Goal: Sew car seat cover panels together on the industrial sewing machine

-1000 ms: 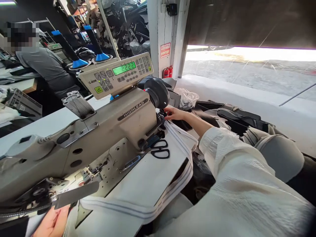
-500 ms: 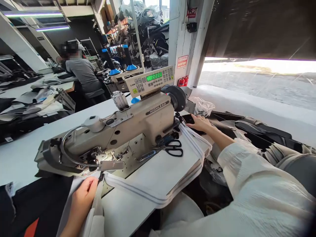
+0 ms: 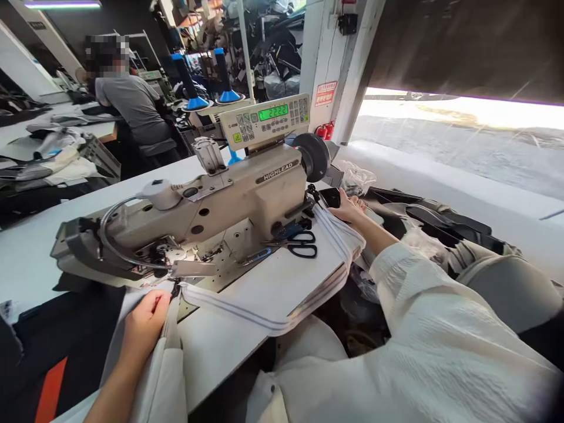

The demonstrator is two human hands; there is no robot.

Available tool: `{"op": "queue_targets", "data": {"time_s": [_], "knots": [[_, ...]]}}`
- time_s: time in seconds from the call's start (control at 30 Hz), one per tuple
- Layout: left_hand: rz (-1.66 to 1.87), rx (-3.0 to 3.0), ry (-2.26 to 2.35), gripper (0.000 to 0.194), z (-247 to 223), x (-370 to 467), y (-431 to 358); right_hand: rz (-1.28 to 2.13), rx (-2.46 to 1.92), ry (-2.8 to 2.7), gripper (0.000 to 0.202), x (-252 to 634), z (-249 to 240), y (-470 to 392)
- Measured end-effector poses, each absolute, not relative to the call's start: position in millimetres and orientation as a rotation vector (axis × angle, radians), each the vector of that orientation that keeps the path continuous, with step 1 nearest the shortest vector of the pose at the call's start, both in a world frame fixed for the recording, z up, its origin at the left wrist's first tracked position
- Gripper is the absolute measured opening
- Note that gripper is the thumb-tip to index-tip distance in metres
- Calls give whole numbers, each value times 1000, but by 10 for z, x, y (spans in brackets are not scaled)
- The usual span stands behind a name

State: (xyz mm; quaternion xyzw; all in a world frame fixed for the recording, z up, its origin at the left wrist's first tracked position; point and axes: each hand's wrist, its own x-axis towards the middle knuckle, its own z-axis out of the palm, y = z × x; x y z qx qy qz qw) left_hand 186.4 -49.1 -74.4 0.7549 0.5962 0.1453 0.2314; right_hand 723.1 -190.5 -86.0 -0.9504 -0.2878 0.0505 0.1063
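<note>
1. Two bare hands sit at either end of the beige metal sewing machine [image 3: 238, 202], smooth and boxy with rounded edges.
2. Left hand [image 3: 147, 320]: just before the sewing machine's needle end, thumb and curled fingers pressed together on soft pale cloth [image 3: 165, 376], which falls in thick folds.
3. Right hand [image 3: 352, 208]: beyond the sewing machine's wheel end, beside a dark flat thing [image 3: 330, 197] – whether the fingers close on it, I cannot tell.
4. A long white band [image 3: 233, 307], woven-looking with two thin grey-blue stripes, runs from the sewing machine's needle end, bends along the table [image 3: 238, 352] edge, and rises to its wheel end.
5. Scissors [image 3: 287, 242] with black looped handles lie against the sewing machine's base; slim blue snips [image 3: 259, 256] rest next to them.
6. On top of the sewing machine, a flat plastic panel [image 3: 267, 122] glows green; at its end is a round black wheel [image 3: 314, 157].
7. Left of the sewing machine spreads black cloth [image 3: 88, 329] with an orange strip [image 3: 50, 390]; to its right – crinkled clear plastic [image 3: 356, 177].
</note>
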Motion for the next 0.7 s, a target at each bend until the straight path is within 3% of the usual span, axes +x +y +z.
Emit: {"op": "queue_targets", "data": {"time_s": [0.27, 0.7], "knots": [[389, 2060, 1696, 27, -784, 1824, -470, 284, -2353, -818, 101, 7407, -932, -2287], [378, 2084, 1669, 26, -575, 1923, -625, 813, -2209, -854, 115, 7805, -785, -2423]]}}
